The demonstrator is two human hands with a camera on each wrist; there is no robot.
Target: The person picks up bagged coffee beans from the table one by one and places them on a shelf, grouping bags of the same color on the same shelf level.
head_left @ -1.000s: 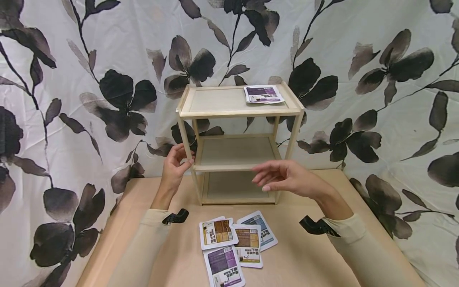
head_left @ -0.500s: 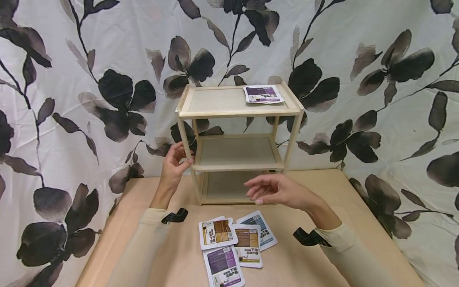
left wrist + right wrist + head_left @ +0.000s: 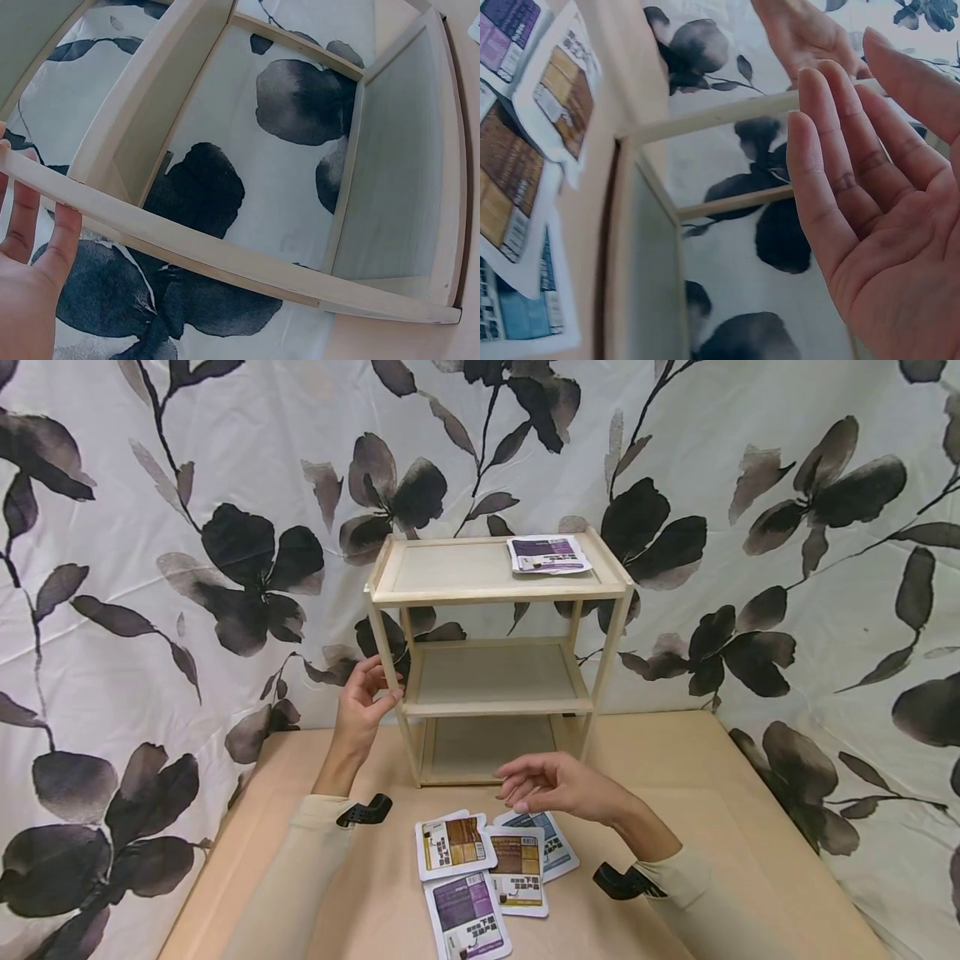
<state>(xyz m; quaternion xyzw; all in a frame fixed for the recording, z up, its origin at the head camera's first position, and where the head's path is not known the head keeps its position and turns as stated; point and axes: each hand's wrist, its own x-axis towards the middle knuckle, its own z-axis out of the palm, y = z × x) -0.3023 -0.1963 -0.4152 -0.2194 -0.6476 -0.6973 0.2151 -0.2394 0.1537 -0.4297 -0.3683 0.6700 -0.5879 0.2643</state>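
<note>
A small three-tier wooden shelf point(image 3: 450, 567) stands upright at the back of the table. My left hand point(image 3: 358, 714) holds its front left post, thumb and fingers round the wood at middle-tier height; the post also crosses the fingers in the left wrist view. My right hand point(image 3: 558, 787) hovers with relaxed fingers and an empty palm, just in front of the bottom tier. Below it lie overlapping flat packets: a blue one point(image 3: 557, 852) partly hidden by the hand, a brown one point(image 3: 517, 860), an orange-brown one point(image 3: 456, 845) and a purple one point(image 3: 468, 910).
A short stack of purple-labelled packets point(image 3: 549, 555) lies on the right of the top tier. A white curtain with dark flowers point(image 3: 262, 577) hangs right behind the shelf. The wooden table point(image 3: 712, 793) ends at the curtain.
My right hand has come down and to the left, from in front of the shelf's right post to just above the packets. The left hand stays on its post.
</note>
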